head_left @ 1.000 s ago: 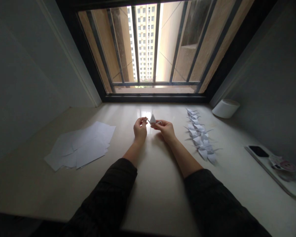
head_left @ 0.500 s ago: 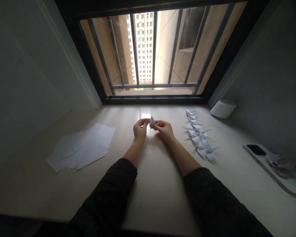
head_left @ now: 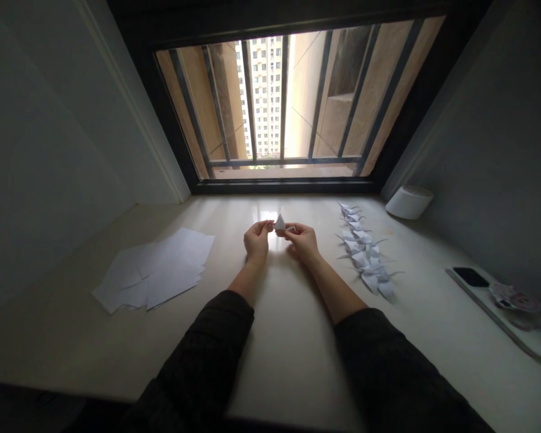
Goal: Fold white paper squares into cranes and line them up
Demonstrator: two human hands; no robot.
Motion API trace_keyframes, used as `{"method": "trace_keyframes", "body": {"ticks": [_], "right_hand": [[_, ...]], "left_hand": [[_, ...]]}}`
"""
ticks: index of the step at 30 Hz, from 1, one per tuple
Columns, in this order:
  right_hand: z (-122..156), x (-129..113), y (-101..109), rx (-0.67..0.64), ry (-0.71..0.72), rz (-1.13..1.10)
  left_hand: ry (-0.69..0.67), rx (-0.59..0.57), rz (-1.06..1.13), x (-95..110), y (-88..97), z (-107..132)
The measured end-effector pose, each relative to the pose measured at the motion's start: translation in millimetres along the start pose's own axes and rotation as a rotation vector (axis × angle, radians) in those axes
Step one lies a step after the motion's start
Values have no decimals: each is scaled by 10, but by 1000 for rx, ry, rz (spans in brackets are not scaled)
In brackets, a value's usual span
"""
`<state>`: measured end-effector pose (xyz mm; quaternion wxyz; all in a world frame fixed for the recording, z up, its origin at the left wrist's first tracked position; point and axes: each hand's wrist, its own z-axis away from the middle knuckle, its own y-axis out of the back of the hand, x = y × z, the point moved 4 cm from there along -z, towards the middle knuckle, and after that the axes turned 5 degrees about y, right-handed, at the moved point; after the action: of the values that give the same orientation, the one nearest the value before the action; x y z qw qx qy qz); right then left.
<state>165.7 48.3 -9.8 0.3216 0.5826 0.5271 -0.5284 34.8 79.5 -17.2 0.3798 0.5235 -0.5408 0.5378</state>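
Left hand [head_left: 256, 240] and right hand [head_left: 305, 242] are, as I see it, pinched on opposite sides of the small white pointed folded-paper piece [head_left: 280, 222] over the pale glossy surface [head_left: 293, 349]; uneven pulling could tear it or skew a crease.

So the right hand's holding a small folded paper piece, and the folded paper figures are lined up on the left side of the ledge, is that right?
Not quite: the head view shows the folded paper figures on the right side of the ledge. The right hand does hold a small folded paper piece.
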Motion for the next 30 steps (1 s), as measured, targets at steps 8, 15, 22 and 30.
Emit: {"method": "trace_keyframes", "body": {"ticks": [8, 15, 22, 30], "right_hand": [[18, -41, -38, 22, 1, -23], [-16, 25, -27, 23, -3, -18], [-21, 17, -22, 16, 23, -26], [-26, -5, 6, 50, 75, -37]], "left_hand": [[-8, 33, 37, 11, 7, 19], [-6, 55, -5, 36, 7, 23], [-18, 31, 37, 27, -5, 6], [-123, -113, -105, -1, -21, -47]]}}
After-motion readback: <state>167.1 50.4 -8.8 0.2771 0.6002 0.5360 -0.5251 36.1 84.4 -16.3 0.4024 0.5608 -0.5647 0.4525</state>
